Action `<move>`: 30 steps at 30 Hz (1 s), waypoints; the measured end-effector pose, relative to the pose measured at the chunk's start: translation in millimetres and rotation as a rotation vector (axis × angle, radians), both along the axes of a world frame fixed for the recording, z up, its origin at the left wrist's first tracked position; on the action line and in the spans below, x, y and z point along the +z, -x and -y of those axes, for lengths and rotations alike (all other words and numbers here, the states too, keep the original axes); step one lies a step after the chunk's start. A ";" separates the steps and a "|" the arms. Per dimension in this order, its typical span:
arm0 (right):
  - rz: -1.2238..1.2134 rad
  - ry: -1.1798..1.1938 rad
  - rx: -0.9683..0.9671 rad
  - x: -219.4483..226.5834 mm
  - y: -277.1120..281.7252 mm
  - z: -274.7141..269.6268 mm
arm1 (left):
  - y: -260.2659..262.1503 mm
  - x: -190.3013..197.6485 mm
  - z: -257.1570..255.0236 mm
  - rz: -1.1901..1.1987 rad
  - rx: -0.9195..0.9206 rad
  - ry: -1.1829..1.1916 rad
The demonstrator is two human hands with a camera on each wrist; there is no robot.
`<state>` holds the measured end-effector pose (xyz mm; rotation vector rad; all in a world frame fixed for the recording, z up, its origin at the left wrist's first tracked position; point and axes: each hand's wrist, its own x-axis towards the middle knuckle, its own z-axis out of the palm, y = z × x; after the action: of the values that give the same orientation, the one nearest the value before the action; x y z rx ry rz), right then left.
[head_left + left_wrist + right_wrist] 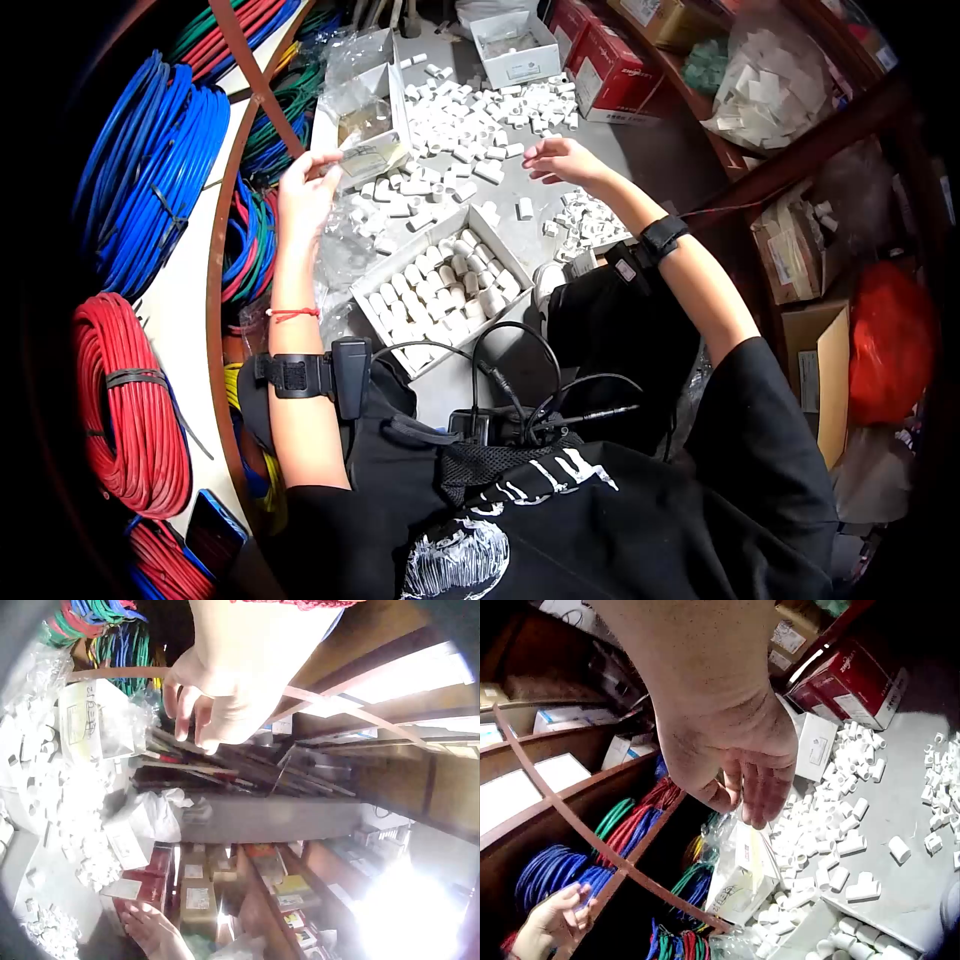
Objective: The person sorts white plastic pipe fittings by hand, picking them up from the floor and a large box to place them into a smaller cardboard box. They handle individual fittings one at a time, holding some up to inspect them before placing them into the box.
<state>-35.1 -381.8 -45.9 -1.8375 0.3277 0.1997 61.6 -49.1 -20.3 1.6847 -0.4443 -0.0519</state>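
My left hand (305,200) is raised beside a long white box (392,140) lined with clear plastic; its fingers bend loosely and hold nothing in the left wrist view. Over the floor, my right hand (562,160) hovers above scattered white pipe fittings (455,120), fingers loosely bent and nothing between them. Between the arms, nearer the body, an open white box (365,290) holds rows of white pipe fittings (440,290), most standing on end. A single fitting (525,208) lies apart on the floor below the right hand.
Blue cable coils (150,170) and red coils (130,400) fill the left shelf. At the back stand a white box (515,50) and a red carton (615,80). A heap of small white pieces (585,225) lies right of the packed box. Cartons and bags crowd the right shelf.
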 end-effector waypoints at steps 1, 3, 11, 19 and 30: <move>-0.016 0.016 -0.042 5.2 5.5 2.1 | 3.5 -1.3 1.1 -0.001 0.013 0.017; -0.058 -0.040 -0.062 -0.5 8.0 11.0 | 5.5 1.2 -3.3 -0.107 0.002 -0.111; -0.056 0.039 -0.127 -37.1 -12.9 19.2 | 19.4 -5.2 2.3 -0.567 -0.087 -0.054; -0.195 0.264 -0.083 -103.9 -101.9 25.2 | -36.0 -51.9 48.5 -0.802 -0.135 -0.009; -0.190 0.402 -0.027 -231.2 -259.5 32.1 | -226.0 -156.8 230.2 -0.742 -0.233 -0.257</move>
<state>224.4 -413.9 -277.1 -2.2136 0.5569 0.3076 287.6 -279.3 -177.1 1.7129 -0.0654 -0.9051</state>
